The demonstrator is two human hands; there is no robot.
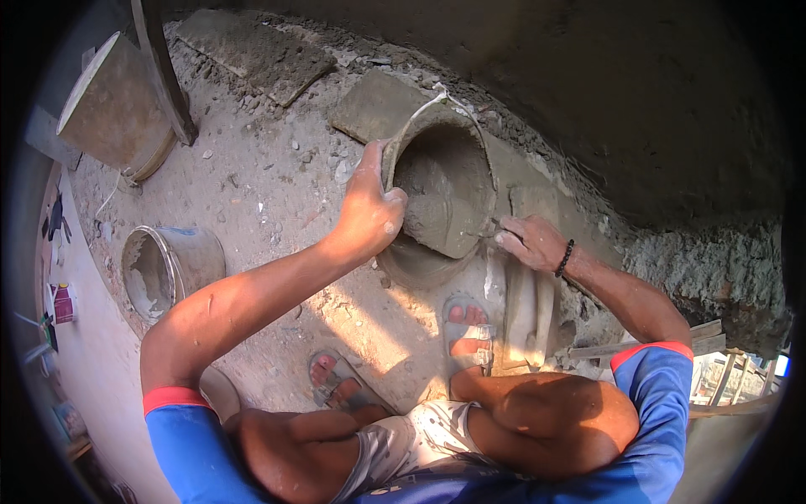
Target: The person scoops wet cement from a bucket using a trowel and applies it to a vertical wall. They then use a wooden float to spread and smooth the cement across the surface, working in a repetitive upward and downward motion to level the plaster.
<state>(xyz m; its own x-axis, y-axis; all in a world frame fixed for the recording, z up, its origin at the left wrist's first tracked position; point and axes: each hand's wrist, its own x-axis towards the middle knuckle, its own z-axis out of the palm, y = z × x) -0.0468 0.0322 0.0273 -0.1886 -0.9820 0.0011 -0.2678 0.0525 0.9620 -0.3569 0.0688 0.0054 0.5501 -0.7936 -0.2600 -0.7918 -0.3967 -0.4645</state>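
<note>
A grey, mortar-smeared bucket (449, 143) stands in front of me, its mouth tilted toward me and its wire handle resting up at the far side. My left hand (374, 202) is closed over the near left part of its rim. With my right hand (531, 241) I grip a trowel by its handle at the bucket's right side. The trowel's broad blade (445, 225), coated in wet grey mortar, lies across the near part of the bucket's mouth. Most of the trowel's handle is hidden in my fingers.
A smaller bucket (195, 256) stands to the left, and a larger one (117, 109) beyond it beside a wooden plank (159, 67). A mortar-covered board (252, 52) and a flat slab (378, 105) lie at the far side. A dark wall (663, 109) rises right. My sandalled feet flank the bucket's near side.
</note>
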